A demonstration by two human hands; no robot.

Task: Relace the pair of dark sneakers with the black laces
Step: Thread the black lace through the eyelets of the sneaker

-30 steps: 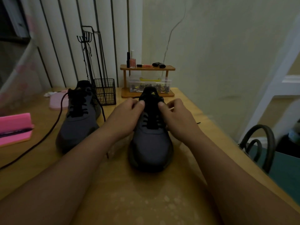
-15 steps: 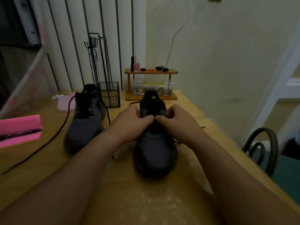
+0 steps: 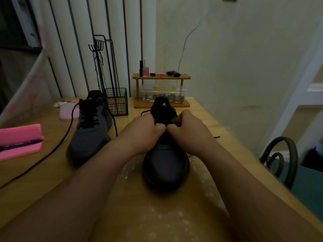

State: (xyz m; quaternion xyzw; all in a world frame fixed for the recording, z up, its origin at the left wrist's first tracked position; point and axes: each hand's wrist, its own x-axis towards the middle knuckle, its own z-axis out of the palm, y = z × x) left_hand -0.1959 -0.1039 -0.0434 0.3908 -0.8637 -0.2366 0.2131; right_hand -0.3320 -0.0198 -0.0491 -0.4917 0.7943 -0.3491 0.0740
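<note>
Two dark grey fabric sneakers are set on the light wooden table point(image 3: 157, 215), toes toward the camera.

Near sneaker point(image 3: 166, 165): placed at the table's centre, under both hands. Far sneaker point(image 3: 89, 137): placed to its left and further back, apart from it. It is threaded with a black lace point(image 3: 52, 151), whose loose end is trailed leftward across the wood.

Left hand point(image 3: 145, 131): extended from the lower left, forearm low over the table, knuckles up, fingers curled under and closed on the throat of the near sneaker. Right hand point(image 3: 190, 131): mirrored from the lower right, curled and closed on the same spot. The two hands are pressed together at the knuckles above the lacing zone. The fingertips are hidden, so whether a lace is pinched between them cannot be told.

A thin black strand point(image 3: 145, 111) is seen looping out behind the left hand. A lace tip point(image 3: 216, 136) is seen on the table, right of the right wrist.

Also noted:
- pink foam block point(image 3: 19, 137) at the left edge
- black wire basket point(image 3: 117, 102) just behind the far sneaker
- small wooden shelf point(image 3: 161, 77) by the wall, with a clear plastic box point(image 3: 163, 95) under it
</note>
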